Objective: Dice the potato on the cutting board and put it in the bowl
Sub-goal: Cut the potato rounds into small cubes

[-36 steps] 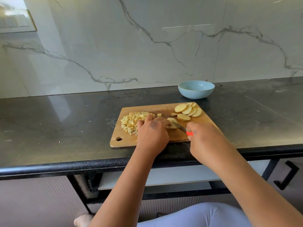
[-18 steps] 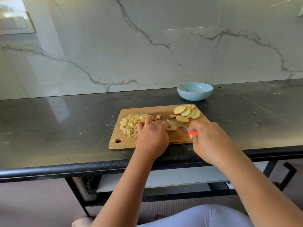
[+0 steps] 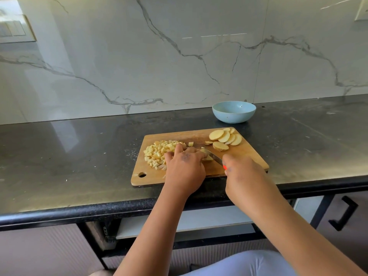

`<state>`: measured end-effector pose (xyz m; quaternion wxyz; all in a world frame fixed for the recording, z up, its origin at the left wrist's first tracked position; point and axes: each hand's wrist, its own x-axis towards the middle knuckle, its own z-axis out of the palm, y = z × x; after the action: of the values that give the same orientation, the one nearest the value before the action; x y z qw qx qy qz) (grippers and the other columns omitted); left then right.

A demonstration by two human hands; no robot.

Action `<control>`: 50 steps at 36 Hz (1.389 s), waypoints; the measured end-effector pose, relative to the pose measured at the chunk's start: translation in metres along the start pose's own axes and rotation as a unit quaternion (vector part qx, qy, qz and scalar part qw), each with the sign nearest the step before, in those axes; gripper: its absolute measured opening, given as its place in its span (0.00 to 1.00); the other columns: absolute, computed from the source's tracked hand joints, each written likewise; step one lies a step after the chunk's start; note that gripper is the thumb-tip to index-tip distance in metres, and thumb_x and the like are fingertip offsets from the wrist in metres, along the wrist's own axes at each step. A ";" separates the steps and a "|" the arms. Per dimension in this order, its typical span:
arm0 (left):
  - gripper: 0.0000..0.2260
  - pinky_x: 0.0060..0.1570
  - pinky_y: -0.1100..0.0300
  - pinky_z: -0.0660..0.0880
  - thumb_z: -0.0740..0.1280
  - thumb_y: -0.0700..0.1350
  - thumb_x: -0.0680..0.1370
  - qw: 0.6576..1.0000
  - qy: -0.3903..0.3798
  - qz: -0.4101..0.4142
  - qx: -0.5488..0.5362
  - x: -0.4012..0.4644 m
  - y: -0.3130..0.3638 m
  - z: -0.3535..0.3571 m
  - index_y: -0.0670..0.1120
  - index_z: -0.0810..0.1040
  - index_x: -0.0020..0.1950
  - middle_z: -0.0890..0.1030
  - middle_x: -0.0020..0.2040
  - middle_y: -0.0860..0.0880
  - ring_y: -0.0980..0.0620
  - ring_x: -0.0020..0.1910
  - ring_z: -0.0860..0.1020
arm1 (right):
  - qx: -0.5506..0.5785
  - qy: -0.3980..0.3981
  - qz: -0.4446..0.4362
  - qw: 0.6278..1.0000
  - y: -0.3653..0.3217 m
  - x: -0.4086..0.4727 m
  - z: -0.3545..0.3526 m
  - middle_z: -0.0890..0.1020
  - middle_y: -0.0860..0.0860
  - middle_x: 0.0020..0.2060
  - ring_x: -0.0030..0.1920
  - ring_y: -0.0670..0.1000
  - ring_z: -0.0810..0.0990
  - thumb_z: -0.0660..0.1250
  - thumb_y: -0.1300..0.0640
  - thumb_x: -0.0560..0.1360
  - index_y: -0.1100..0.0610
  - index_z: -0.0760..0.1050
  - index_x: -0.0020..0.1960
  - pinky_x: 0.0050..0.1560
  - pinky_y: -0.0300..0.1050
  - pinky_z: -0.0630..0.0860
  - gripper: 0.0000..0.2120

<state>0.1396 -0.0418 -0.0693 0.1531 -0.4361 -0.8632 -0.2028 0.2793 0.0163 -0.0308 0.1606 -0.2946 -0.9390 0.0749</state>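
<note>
Center of the frame, on a dark counter (image 3: 59,152), a wooden cutting board (image 3: 245,156) with a hang hole at its lower left corner. Left hand (image 3: 184,166) sits on the board, fingers (image 3: 178,149) curled down, pressing a potato piece (image 3: 207,156) that mostly hides under them. Right hand (image 3: 243,174) grips a knife (image 3: 216,157) by its orange handle, only a sliver of orange showing at the thumb; blade angles toward the upper left and meets the potato piece just right of the left fingertips. Heap of diced potato (image 3: 157,154) lies on the left part of the board, touching the left hand's far side; one loose cube (image 3: 190,144) sits just right of the heap. Fanned round potato slices (image 3: 226,137) overlap at the board's upper right corner, one more slice lying just below them. Light blue bowl (image 3: 234,112) stands on the counter just beyond the board's upper right corner, near the marble backsplash (image 3: 179,56); no potato visible inside it. Lower right of the frame, a cabinet with a black handle (image 3: 342,214) under the counter edge.
</note>
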 end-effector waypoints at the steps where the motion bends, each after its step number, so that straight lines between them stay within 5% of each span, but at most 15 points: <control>1: 0.19 0.62 0.46 0.60 0.55 0.42 0.80 1.000 0.000 -0.001 -0.002 0.000 0.000 0.000 0.56 0.78 0.64 0.77 0.64 0.56 0.50 0.63 0.64 | -0.005 0.000 0.002 1.000 -0.003 0.001 0.002 0.69 0.48 0.34 0.32 0.46 0.70 0.58 0.63 0.80 0.54 0.68 0.56 0.28 0.38 0.65 0.07; 6: 0.18 0.62 0.46 0.60 0.56 0.43 0.80 1.000 -0.001 -0.003 -0.006 0.001 -0.001 0.001 0.57 0.79 0.62 0.78 0.62 0.57 0.50 0.62 0.65 | -0.015 -0.013 0.009 1.000 -0.015 0.012 0.011 0.68 0.49 0.35 0.31 0.46 0.67 0.57 0.64 0.80 0.56 0.68 0.61 0.26 0.37 0.60 0.11; 15: 0.19 0.63 0.44 0.60 0.55 0.43 0.80 1.000 -0.013 -0.005 -0.003 0.000 -0.001 -0.001 0.56 0.76 0.67 0.76 0.66 0.56 0.49 0.64 0.64 | 0.047 -0.015 0.045 0.998 0.020 -0.025 -0.011 0.72 0.49 0.35 0.32 0.48 0.71 0.62 0.64 0.76 0.52 0.71 0.46 0.29 0.41 0.64 0.07; 23: 0.19 0.61 0.48 0.59 0.55 0.42 0.80 0.999 0.039 -0.020 -0.030 -0.004 -0.003 0.001 0.53 0.75 0.68 0.78 0.64 0.55 0.49 0.65 0.64 | 0.128 0.088 0.000 0.988 0.036 -0.035 -0.011 0.75 0.43 0.33 0.28 0.43 0.72 0.66 0.58 0.78 0.49 0.75 0.49 0.26 0.34 0.68 0.04; 26: 0.18 0.57 0.50 0.58 0.55 0.41 0.80 0.998 0.049 -0.021 -0.028 -0.004 -0.004 0.002 0.52 0.79 0.64 0.80 0.60 0.54 0.48 0.61 0.66 | 0.119 0.085 -0.014 0.989 0.032 -0.033 0.001 0.76 0.46 0.33 0.29 0.44 0.73 0.65 0.58 0.78 0.50 0.75 0.49 0.25 0.35 0.65 0.04; 32: 0.17 0.52 0.52 0.54 0.56 0.39 0.77 0.997 0.071 -0.014 -0.005 -0.005 -0.002 0.003 0.51 0.83 0.55 0.83 0.52 0.53 0.48 0.56 0.68 | 0.101 0.050 0.019 0.993 0.020 -0.022 0.018 0.79 0.49 0.39 0.37 0.48 0.77 0.60 0.59 0.80 0.50 0.72 0.53 0.36 0.47 0.76 0.06; 38: 0.16 0.56 0.48 0.57 0.56 0.41 0.75 0.997 0.078 -0.015 0.016 0.000 -0.003 0.006 0.52 0.83 0.45 0.84 0.47 0.55 0.48 0.54 0.69 | 0.050 0.044 0.019 0.998 -0.011 0.005 0.021 0.73 0.49 0.37 0.35 0.48 0.72 0.54 0.64 0.80 0.53 0.70 0.56 0.27 0.40 0.63 0.10; 42: 0.10 0.53 0.49 0.56 0.61 0.42 0.75 0.995 0.099 -0.020 0.015 0.001 -0.006 0.011 0.51 0.79 0.38 0.83 0.43 0.56 0.50 0.51 0.69 | 0.056 0.018 0.027 0.998 -0.019 0.025 0.020 0.69 0.47 0.35 0.34 0.47 0.70 0.58 0.65 0.78 0.53 0.70 0.50 0.30 0.40 0.65 0.08; 45: 0.16 0.56 0.49 0.54 0.56 0.41 0.76 0.997 0.079 -0.017 0.005 0.001 -0.005 0.009 0.54 0.82 0.46 0.84 0.48 0.56 0.49 0.54 0.68 | 0.084 0.020 0.036 0.996 -0.010 0.013 0.019 0.71 0.47 0.35 0.33 0.46 0.70 0.57 0.65 0.77 0.51 0.66 0.46 0.29 0.41 0.66 0.09; 47: 0.19 0.58 0.48 0.53 0.56 0.40 0.77 0.998 0.060 -0.015 0.006 0.000 -0.003 0.005 0.55 0.83 0.54 0.83 0.54 0.56 0.49 0.57 0.68 | 0.100 0.017 0.046 0.994 0.003 -0.007 0.020 0.75 0.48 0.37 0.36 0.48 0.75 0.59 0.64 0.78 0.52 0.69 0.48 0.33 0.46 0.75 0.07; 50: 0.18 0.62 0.47 0.54 0.56 0.40 0.78 0.999 0.049 -0.008 0.003 -0.001 -0.004 0.002 0.53 0.82 0.58 0.83 0.56 0.55 0.49 0.59 0.67 | 0.115 0.014 0.042 0.992 0.023 -0.035 0.013 0.77 0.47 0.38 0.37 0.44 0.75 0.63 0.61 0.78 0.49 0.74 0.51 0.37 0.44 0.75 0.07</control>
<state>0.1372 -0.0438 -0.0724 0.1952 -0.4178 -0.8589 -0.2228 0.3146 0.0141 -0.0572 0.2036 -0.3140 -0.9088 0.1846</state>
